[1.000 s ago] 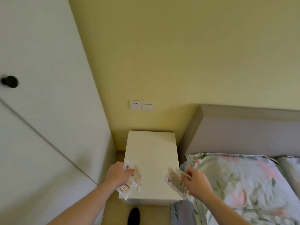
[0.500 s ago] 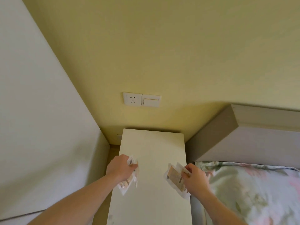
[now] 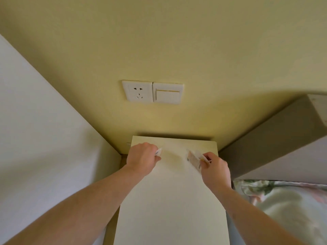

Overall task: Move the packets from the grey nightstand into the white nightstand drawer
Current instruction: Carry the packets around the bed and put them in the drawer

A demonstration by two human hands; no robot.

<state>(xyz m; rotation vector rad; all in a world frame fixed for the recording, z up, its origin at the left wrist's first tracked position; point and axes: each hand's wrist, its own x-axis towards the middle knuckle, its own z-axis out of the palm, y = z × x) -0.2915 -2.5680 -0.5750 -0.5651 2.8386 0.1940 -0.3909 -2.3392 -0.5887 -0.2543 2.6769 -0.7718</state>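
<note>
The white nightstand (image 3: 169,200) fills the lower middle of the head view, seen from above; its drawer is hidden. My left hand (image 3: 143,159) is over the top's far left part, closed around packets (image 3: 158,152) of which only a white corner shows. My right hand (image 3: 215,167) is over the far right part, pinching clear packets with brown print (image 3: 193,159) that hang tilted just above the top. The grey nightstand is out of view.
A yellow wall with a socket (image 3: 137,91) and a light switch (image 3: 167,93) stands behind the nightstand. A white panel (image 3: 44,138) closes in the left side. The grey headboard (image 3: 276,144) and floral bedding (image 3: 283,206) are on the right.
I have come closer to the white nightstand, which now fills more of the view. Both hands have moved forward over its far end, each still holding packets.
</note>
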